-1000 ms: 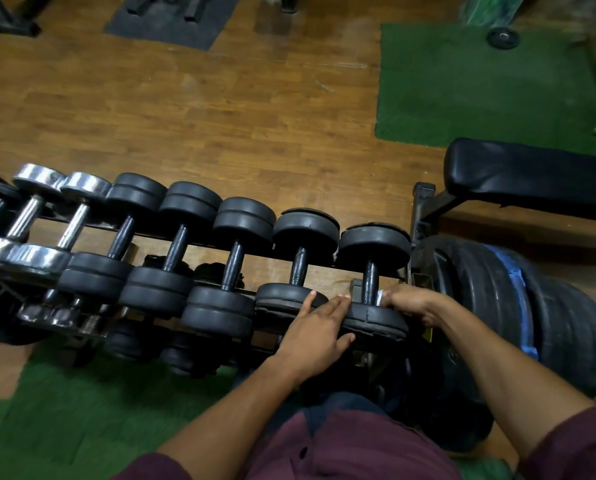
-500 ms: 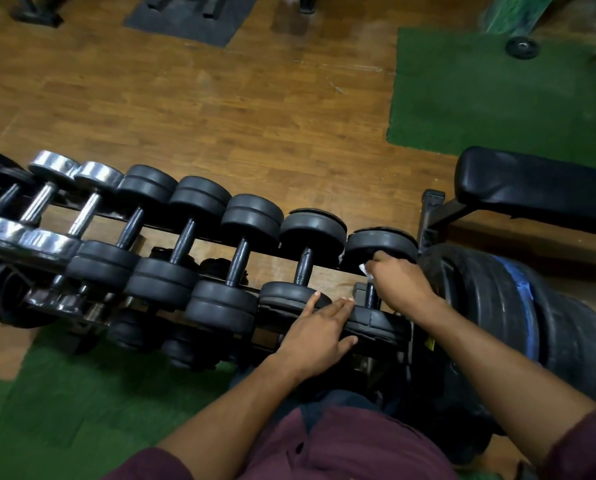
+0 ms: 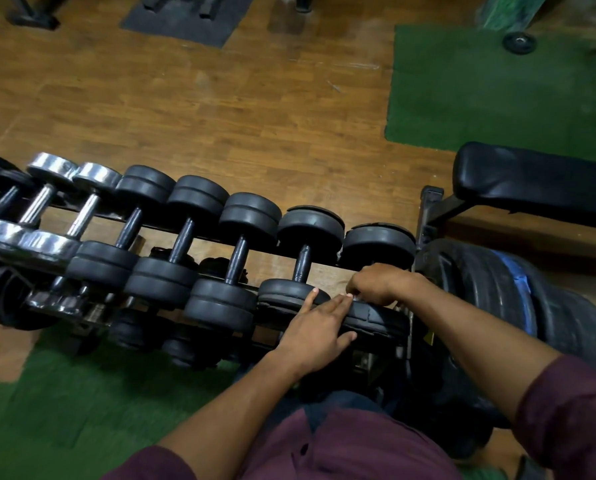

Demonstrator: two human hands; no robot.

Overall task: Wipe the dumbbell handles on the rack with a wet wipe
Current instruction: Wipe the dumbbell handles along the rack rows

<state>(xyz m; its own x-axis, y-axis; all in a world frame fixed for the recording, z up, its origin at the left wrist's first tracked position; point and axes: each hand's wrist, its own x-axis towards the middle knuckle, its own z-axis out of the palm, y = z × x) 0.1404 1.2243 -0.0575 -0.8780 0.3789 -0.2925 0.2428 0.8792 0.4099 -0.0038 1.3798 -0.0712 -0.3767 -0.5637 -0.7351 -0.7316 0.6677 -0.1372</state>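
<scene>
Rightmost dumbbell's handle point(image 3: 368, 271) and wet wipe hidden under curled right hand point(image 3: 379, 284).

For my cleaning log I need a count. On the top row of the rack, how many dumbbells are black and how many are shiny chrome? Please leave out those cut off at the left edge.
Black rubber dumbbells: 5
Shiny chrome dumbbells: 2
Total: 7

Rightmost dumbbell handle: covered by right hand point(image 3: 381, 284); left hand point(image 3: 319, 329) lies flat over the near head. Neighbouring handle point(image 3: 303, 263) exposed, open gap either side. Stacked weight plates point(image 3: 490, 282) and bench point(image 3: 532, 188) crowd the rack's right end. Wooden floor point(image 3: 220, 109) beyond is open.
</scene>
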